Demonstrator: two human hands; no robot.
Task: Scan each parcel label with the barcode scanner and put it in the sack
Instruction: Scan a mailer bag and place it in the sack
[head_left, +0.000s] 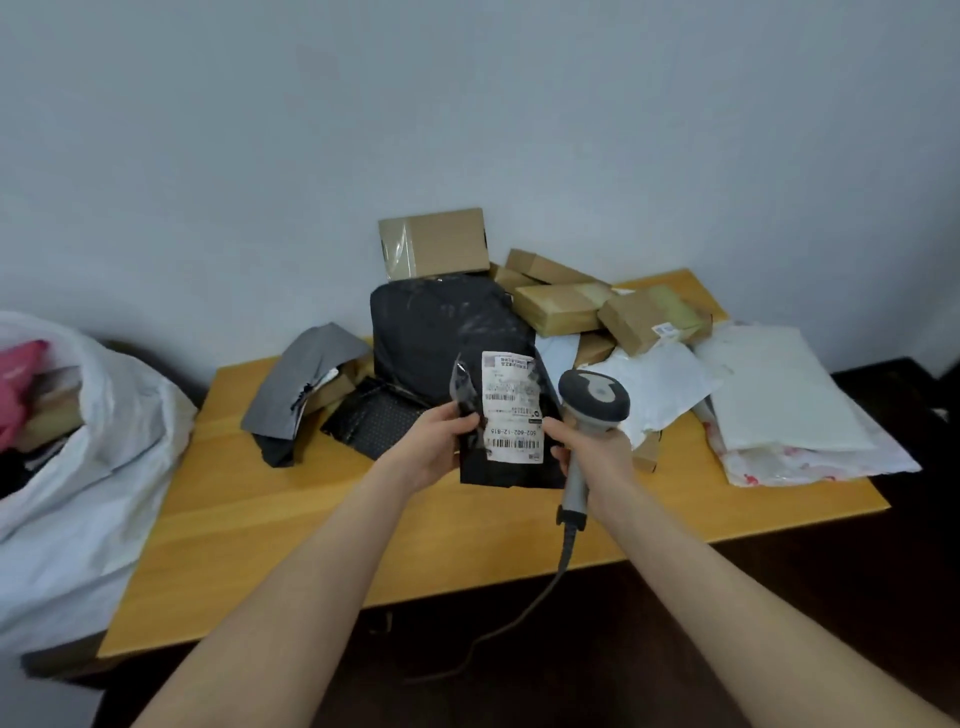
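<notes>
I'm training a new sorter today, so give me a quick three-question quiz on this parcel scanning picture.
1. True or false: the scanner is gripped in the right hand.
2. Pick one: the parcel that the left hand holds is A white, B black, C pink.
3. Fill in: the sack stands to the ___ of the table.
Key: 1 true; 2 B; 3 left.
</notes>
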